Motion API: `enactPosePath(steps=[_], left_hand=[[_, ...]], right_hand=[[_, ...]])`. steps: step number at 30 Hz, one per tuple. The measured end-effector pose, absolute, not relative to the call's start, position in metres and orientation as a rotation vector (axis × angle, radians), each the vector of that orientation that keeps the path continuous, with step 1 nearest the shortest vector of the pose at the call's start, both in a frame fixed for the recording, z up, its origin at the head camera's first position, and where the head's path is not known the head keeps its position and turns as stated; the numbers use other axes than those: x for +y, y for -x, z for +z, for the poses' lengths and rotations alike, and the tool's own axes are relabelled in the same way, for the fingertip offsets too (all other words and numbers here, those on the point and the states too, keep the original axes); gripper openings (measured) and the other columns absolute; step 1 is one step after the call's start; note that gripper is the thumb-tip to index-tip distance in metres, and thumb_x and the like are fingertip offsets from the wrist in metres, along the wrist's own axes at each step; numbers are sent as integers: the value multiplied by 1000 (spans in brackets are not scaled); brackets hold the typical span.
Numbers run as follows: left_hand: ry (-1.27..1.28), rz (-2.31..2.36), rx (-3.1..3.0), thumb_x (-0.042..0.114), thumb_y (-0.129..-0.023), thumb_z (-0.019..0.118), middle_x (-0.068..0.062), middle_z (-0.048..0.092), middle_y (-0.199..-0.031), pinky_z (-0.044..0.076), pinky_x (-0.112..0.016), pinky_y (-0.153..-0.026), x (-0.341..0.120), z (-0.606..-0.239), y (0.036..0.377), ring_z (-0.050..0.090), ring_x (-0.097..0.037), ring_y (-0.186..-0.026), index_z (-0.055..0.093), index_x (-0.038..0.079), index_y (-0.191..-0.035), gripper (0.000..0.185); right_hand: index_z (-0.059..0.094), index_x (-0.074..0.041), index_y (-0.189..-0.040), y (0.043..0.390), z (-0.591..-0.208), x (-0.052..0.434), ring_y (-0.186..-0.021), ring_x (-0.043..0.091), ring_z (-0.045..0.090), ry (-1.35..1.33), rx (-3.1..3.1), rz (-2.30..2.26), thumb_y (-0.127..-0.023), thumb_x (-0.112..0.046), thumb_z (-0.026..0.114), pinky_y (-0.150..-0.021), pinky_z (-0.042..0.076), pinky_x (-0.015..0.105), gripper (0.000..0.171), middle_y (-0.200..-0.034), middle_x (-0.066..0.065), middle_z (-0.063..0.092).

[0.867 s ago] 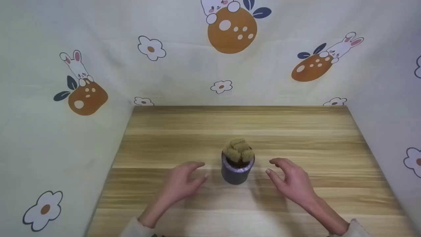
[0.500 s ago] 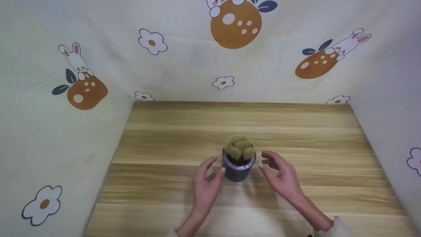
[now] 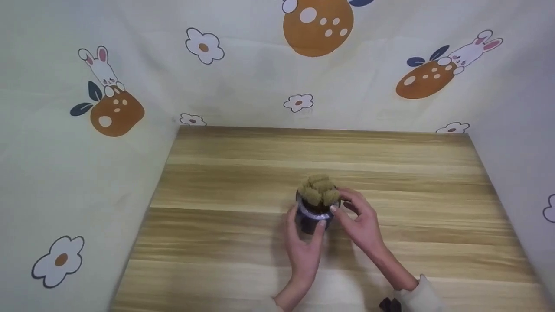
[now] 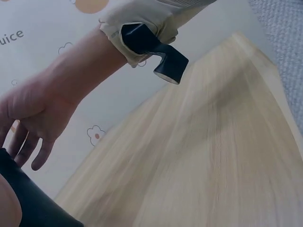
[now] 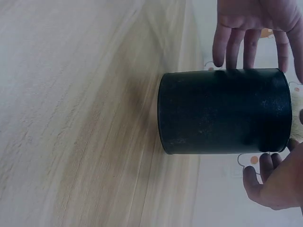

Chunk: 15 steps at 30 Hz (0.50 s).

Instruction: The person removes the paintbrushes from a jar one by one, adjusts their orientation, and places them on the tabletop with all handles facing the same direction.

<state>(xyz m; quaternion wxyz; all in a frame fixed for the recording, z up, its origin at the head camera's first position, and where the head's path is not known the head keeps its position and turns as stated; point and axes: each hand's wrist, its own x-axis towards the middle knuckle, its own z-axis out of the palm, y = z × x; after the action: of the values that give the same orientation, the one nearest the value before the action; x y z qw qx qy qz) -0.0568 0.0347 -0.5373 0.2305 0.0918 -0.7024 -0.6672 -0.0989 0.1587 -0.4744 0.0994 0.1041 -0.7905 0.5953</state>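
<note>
My left forearm comes up from the near edge of the table (image 3: 243, 173), a little left of centre, and angles slightly inward, the wrist straight. My left hand (image 3: 305, 249) is cupped around the near-left side of the pot (image 3: 313, 216): the thumb lies along the pot's left wall and the fingertips (image 3: 321, 223) curl onto its front, so the hand holds it. From the right wrist camera the fingers reach over the pot's dark wall and rest against it.

The pot stands upright in the middle of the table, between my two hands. It is a plain, smooth, black cylinder (image 5: 222, 111) with a matte wall and a paler band at the rim. Out of it rises a clump of rounded, fuzzy, olive-brown lumps, a cactus-like plant (image 3: 320, 194).

My right forearm enters from the near right corner in a cream sleeve (image 3: 418, 297) and slants up and left. My right hand (image 3: 362, 223) closes on the pot's right side near the rim, with the fingers bent and a fingertip at the rim just below the plant. The left wrist camera shows those fingers loosely spread beside the dark wall.

The table is pale wood with long straight grain. Cream cloth walls (image 3: 65, 173) printed with flowers and rabbits surround it.
</note>
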Motion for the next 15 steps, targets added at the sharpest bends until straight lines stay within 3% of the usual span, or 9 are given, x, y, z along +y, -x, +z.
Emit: enactPosePath(steps=[6,9,12,15], left_hand=[[-337,-1948,-1842,25,-83,76,2,50,-141,37,-50,-110,41,-539,58,47,-20,-129,44,25,-141,66],[-350,-1933,-1842,27,-83,77,5,48,-143,36,-47,-112,45,-539,61,45,-18,-131,45,26,-141,67],[-346,-1907,-1865,32,-83,76,8,48,-144,35,-44,-113,45,-541,66,44,-15,-133,45,29,-141,66],[-335,-1895,-1868,31,-83,76,9,48,-143,34,-46,-113,44,-543,70,44,-16,-133,45,30,-141,66]], right_hand=[[68,1,-113,101,-477,155,-111,10,56,-309,-2349,1775,-81,6,72,-97,50,46,32,-125,19,60],[69,3,-107,102,-480,154,-111,11,56,-312,-2308,1782,-81,8,71,-98,50,34,27,-123,24,58],[70,5,-100,103,-482,152,-111,21,56,-307,-2260,1787,-81,9,70,-97,48,20,20,-121,28,57],[70,6,-99,103,-484,151,-113,34,55,-299,-2225,1799,-82,9,69,-98,47,18,18,-121,29,56]])
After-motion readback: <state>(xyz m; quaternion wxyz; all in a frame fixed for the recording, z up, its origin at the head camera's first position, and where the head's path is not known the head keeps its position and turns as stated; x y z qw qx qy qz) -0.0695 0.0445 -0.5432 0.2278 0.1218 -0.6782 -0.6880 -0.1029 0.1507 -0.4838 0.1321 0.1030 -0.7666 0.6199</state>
